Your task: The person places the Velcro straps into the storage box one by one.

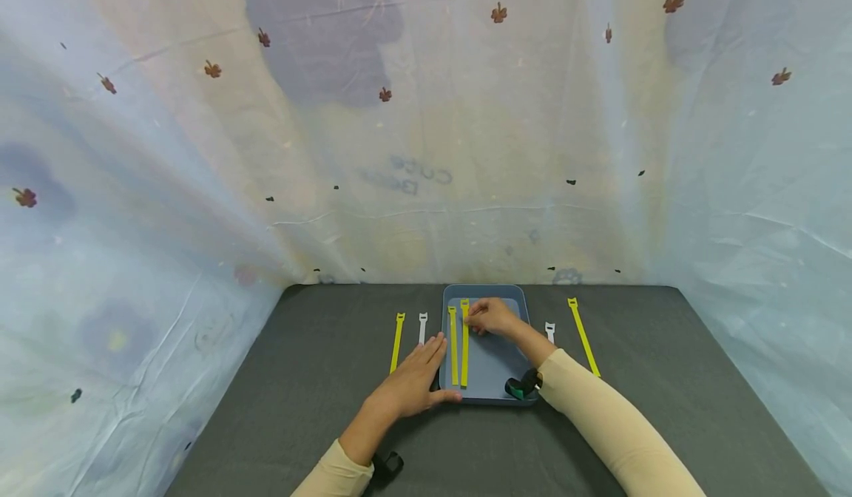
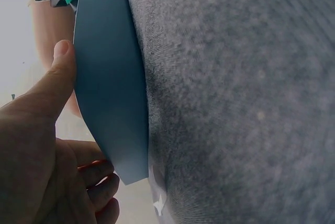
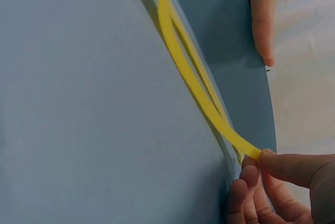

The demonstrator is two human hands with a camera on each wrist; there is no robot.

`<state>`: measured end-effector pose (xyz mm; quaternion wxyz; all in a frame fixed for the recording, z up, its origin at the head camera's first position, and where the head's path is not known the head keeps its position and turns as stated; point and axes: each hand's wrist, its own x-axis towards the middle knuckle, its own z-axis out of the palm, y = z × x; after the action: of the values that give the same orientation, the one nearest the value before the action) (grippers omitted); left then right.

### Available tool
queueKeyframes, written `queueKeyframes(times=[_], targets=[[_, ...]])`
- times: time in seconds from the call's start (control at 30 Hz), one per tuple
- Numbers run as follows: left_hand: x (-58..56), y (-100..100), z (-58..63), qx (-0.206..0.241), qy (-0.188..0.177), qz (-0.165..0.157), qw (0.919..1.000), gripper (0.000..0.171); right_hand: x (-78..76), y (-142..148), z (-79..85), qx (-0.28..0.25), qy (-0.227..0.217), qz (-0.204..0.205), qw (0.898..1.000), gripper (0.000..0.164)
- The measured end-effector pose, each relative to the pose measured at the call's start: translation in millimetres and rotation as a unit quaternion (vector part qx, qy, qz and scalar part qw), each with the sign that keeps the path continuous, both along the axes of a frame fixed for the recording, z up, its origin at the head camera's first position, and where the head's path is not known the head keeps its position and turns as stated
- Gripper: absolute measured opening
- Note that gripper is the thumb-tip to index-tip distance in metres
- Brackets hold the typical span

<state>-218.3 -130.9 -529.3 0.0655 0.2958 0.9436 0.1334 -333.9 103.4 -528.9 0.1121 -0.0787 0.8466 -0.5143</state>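
A blue-grey tray [image 1: 492, 371] stands upright on the dark cloth. My right hand [image 1: 491, 316] is over its far part, pinching one end of a yellow cable strap [image 3: 187, 69] between thumb and fingertips. In the right wrist view this strap bows above a second yellow strap [image 1: 454, 349], which lies lengthwise in the tray along the left side. My left hand [image 1: 414, 379] rests at the tray's near left corner. Its fingers lie extended along the left wall, and the thumb touches the front rim.
Left of the tray lie a yellow strap [image 1: 397, 342] and a white strap [image 1: 422, 327], partly behind my left hand. To the right are a white strap [image 1: 550, 331], partly covered by my right arm, and a slanted yellow strap [image 1: 583, 336]. A patterned curtain [image 1: 426, 149] surrounds the table.
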Motion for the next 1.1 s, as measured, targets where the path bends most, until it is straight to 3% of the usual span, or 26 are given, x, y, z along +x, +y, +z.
queueKeyframes(times=[0.53,1.1], targets=[[2.3,0.8,2.9,0.001,-0.002,0.001,1.0000,0.109,-5.0,-0.4,-1.9,0.027,-0.012,0.002,1.000,0.010],[2.9,1.5,5.5,-0.001,-0.007,0.001,1.0000,0.108,-6.0,-0.2,-5.6,0.018,-0.004,-0.001,1.000,0.010]])
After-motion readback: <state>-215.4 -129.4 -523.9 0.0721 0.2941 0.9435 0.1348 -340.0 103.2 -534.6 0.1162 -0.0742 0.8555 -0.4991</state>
